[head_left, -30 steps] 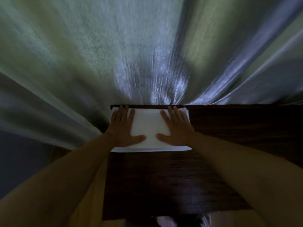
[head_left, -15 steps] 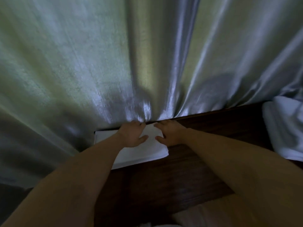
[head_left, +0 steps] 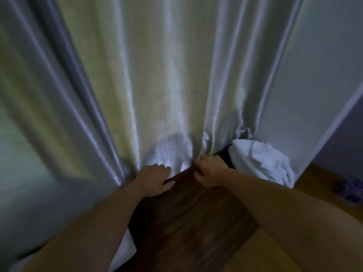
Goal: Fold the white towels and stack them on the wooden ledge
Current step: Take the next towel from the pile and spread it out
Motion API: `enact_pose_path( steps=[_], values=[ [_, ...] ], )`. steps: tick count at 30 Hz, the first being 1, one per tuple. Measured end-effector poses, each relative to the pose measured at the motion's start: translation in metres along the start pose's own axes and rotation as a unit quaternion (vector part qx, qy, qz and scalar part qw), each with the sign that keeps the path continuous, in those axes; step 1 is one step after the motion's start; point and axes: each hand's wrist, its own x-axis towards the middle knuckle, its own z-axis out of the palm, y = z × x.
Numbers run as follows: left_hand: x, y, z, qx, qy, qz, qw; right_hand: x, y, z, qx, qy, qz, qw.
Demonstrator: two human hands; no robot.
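Both my bare forearms reach forward over the dark brown wooden ledge [head_left: 188,218]. My left hand [head_left: 155,178] lies palm down at the ledge's far edge, fingers loosely spread and pressed against the foot of the pale, shiny pleated curtain [head_left: 137,85], thumb stretched along the wood; it has hold of nothing that I can see. My right hand [head_left: 211,169] rests just beside it, palm down on the wood with the fingers curled a little toward the curtain hem, also holding nothing.

The curtain hangs right down onto the ledge, and its folds bulge out between my hands, hiding whatever lies behind them. A rumpled, unfolded white terry towel [head_left: 261,161] sits heaped on the ledge to the right of my right hand, near it but apart. Further right on the yellowish floor is a blurred purple object [head_left: 348,188] I cannot make out.
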Motion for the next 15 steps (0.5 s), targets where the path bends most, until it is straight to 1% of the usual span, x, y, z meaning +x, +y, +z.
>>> enact_pose_path(
  steps=[3,6,8,10,15],
  values=[
    [0.064,0.028,-0.019,0.007,0.036,0.017,0.999,-0.014,0.063,-0.013,-0.005,0.024,0.029,0.999],
    [0.128,0.062,-0.036,0.008,0.068,0.039,0.997,-0.027,0.126,-0.025,-0.018,0.029,0.054,0.998],
    [0.168,0.087,-0.047,-0.007,0.075,0.039,0.996,-0.037,0.164,-0.031,-0.021,0.036,0.066,0.997],
    [0.203,0.114,-0.055,-0.023,0.054,0.025,0.998,-0.049,0.201,-0.034,-0.035,0.047,0.077,0.995],
    [0.276,0.180,-0.066,-0.044,-0.007,0.017,0.999,-0.080,0.281,-0.032,-0.059,0.025,0.111,0.992]
  ],
)
